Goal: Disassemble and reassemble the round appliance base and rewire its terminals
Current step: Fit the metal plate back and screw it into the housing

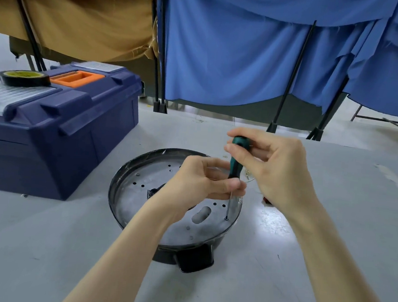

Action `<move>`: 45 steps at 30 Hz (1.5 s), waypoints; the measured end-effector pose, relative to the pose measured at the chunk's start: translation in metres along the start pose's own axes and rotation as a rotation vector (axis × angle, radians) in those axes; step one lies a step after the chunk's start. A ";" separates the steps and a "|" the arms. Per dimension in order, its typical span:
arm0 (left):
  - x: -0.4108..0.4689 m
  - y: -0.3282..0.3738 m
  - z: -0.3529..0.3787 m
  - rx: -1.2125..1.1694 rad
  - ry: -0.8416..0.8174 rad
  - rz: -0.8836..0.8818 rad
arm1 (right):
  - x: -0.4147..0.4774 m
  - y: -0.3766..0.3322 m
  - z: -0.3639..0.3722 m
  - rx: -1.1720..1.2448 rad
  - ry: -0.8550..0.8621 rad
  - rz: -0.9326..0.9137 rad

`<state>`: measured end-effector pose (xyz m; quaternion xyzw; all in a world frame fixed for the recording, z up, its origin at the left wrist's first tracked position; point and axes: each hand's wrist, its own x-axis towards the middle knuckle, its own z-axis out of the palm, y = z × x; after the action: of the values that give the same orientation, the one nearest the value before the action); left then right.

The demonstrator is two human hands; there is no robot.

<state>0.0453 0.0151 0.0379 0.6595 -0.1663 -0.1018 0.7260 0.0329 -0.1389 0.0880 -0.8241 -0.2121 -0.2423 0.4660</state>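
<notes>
Left hand (pixel 200 177) pinching the screwdriver (pixel 236 164) shaft, right hand (pixel 275 166) fingers curled round its handle, tip at the round base (pixel 118 192) screw (pixel 226 217).

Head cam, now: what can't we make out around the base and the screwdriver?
Head view: whether a screw sits under the screwdriver tip, and its head type; too small.
Head view: middle of the round base, covered by the left hand and wrist.
Head view: red item beside the base, mostly behind the right hand.
Head view: toolbox left end, cut off by the frame edge.
</notes>
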 end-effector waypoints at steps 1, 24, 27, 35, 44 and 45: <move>0.000 0.000 0.003 0.037 0.047 0.022 | 0.000 0.000 0.003 -0.077 0.082 -0.003; 0.001 0.000 -0.006 -0.091 -0.160 -0.055 | 0.002 -0.003 -0.008 0.157 -0.252 0.034; -0.002 -0.002 -0.002 -0.101 -0.085 0.011 | 0.001 -0.003 0.002 0.014 -0.035 0.000; 0.004 0.002 0.001 0.011 -0.164 -0.004 | -0.007 0.002 0.022 -0.411 0.242 0.065; -0.002 -0.002 -0.008 -0.095 -0.176 0.009 | 0.001 0.002 0.005 0.118 -0.135 0.017; -0.003 -0.002 -0.007 -0.087 -0.139 0.028 | 0.000 0.001 0.011 0.095 -0.032 0.025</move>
<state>0.0454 0.0221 0.0351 0.6164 -0.2207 -0.1444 0.7419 0.0356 -0.1298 0.0818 -0.8074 -0.2206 -0.2130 0.5040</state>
